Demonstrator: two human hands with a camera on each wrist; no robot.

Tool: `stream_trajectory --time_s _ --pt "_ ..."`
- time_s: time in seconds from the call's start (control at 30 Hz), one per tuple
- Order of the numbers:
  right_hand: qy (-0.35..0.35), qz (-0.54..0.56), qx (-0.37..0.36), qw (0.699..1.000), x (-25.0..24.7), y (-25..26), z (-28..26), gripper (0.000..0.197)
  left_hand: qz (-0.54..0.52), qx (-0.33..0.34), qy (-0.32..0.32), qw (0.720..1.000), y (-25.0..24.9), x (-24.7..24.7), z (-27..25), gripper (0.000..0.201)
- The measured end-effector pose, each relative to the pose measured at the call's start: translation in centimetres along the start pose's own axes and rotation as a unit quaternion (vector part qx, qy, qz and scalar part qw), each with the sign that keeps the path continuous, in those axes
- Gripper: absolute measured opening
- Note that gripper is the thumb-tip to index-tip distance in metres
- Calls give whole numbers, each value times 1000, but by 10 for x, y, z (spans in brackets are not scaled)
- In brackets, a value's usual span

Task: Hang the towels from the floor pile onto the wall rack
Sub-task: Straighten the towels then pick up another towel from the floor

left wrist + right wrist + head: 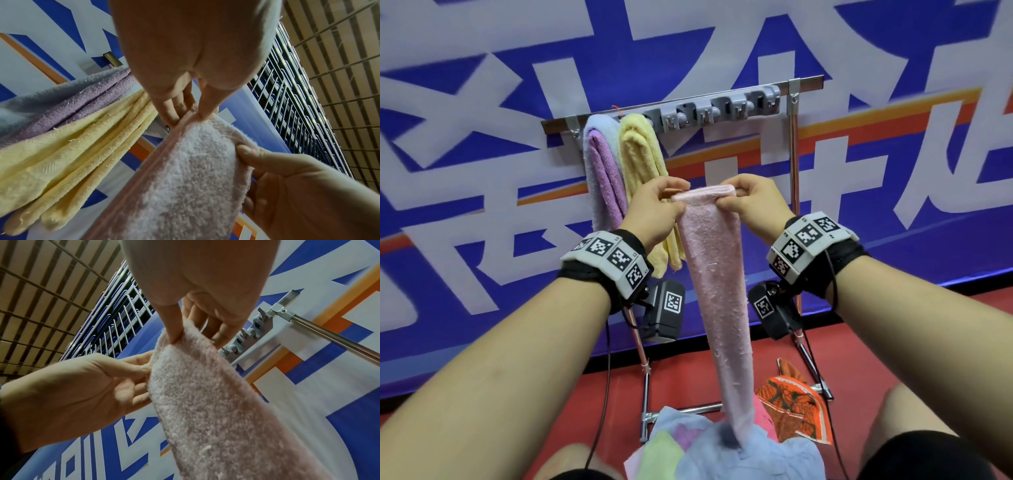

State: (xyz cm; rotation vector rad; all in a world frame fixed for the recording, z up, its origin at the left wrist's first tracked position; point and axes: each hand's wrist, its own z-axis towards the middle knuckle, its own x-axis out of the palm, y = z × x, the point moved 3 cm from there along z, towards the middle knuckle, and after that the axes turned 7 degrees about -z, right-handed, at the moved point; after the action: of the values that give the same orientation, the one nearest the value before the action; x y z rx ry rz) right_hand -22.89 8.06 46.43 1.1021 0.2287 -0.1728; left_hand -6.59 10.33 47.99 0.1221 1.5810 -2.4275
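Both hands pinch the top edge of a pink towel (710, 274): left hand (654, 209) at one corner, right hand (755, 202) at the other, below the rack (688, 106), its tail reaching the floor pile (722, 448).

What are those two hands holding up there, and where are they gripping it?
A long pink terry towel. The left hand and right hand each pinch one end of its folded top edge; the rest hangs down to the floor pile.

Your head view looks down on the rack (681, 106); both wrist views look up, close, sharing the pink towel (185, 170).
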Motion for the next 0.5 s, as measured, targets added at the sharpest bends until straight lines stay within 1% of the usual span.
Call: stream_trajectory --time_s 0.17,0.23,0.3,0.37,0.4,0.5 --pt "-14 -24 -12 1000 3 19 -3 23 -42 6 -20 999 -12 -5 -9 44" --pt "-23 -31 -14 999 3 27 -4 21 -74 -11 -2 997 -16 -5 -14 53" --pt "-40 -28 -14 999 2 33 -4 20 -93 -29 31 995 -15 -4 -19 67" --pt "-56 -25 -11 998 1 38 -3 19 -85 -36 52 994 -12 -3 -24 84" --pt "-63 -27 -9 998 0 40 -2 19 -72 -31 56 995 -11 -2 -26 89" --pt "-88 -32 -8 996 -1 39 1 18 -14 11 41 999 -8 -4 -31 89"
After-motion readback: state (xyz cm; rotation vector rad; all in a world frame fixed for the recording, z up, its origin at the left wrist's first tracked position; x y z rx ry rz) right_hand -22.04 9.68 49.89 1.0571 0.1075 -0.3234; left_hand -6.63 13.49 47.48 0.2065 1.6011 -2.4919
